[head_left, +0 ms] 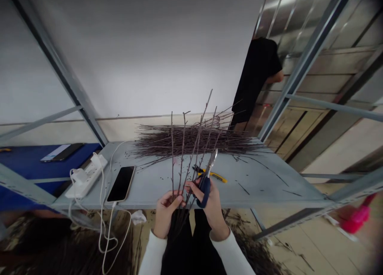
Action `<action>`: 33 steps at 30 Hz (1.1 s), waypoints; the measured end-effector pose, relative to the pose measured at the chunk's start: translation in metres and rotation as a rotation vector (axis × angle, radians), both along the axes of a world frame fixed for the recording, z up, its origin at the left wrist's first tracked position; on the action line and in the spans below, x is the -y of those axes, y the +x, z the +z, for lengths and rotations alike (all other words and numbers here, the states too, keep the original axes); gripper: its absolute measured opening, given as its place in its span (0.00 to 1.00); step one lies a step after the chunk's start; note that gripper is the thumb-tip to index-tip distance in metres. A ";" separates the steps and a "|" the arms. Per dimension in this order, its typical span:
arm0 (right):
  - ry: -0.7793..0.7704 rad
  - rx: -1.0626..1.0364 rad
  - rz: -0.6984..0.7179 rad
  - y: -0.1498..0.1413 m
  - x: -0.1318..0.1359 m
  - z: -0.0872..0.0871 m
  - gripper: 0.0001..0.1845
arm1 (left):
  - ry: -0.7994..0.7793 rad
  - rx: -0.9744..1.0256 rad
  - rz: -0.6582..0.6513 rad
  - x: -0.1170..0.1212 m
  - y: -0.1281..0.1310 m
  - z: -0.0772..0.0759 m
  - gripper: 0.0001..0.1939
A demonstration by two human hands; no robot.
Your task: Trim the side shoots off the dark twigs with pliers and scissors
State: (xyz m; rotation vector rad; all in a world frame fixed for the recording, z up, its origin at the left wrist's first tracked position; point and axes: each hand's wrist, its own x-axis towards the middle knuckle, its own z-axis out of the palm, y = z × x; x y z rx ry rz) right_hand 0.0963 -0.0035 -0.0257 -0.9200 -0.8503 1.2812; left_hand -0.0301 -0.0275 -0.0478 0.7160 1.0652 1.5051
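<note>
Several thin dark twigs (172, 159) stand upright and fanned out, their lower ends in my left hand (167, 210), whose fingers are closed round them. In my right hand (214, 207) is a pair of scissors (204, 186) with dark blue handles, the blades pointing up and away from me. The thumb and fingertips of that hand also reach the twigs close to the left hand; whether they pinch one I cannot tell. Behind the scissors, cutting pliers (219, 177) with yellow handles lie on the grey metal shelf (263, 187).
A big pile of twigs (155, 141) lies along the shelf's back. At left are a phone (121, 183) on a white cable and a power strip (91, 173). Loose twigs (254, 247) cover the floor. A person in black (255, 75) stands beyond the right shelf post (302, 67).
</note>
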 end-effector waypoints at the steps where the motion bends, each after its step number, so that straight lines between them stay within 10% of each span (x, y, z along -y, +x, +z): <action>1: -0.008 -0.009 0.008 0.001 0.000 0.000 0.21 | -0.004 0.010 0.002 0.000 0.001 0.001 0.16; 20: 0.057 -0.101 -0.457 -0.007 0.016 -0.007 0.15 | -0.022 0.149 0.203 -0.005 0.005 0.018 0.19; 33: 0.052 0.209 -0.141 0.029 -0.003 -0.005 0.20 | -0.084 0.133 -0.015 0.007 0.019 0.023 0.17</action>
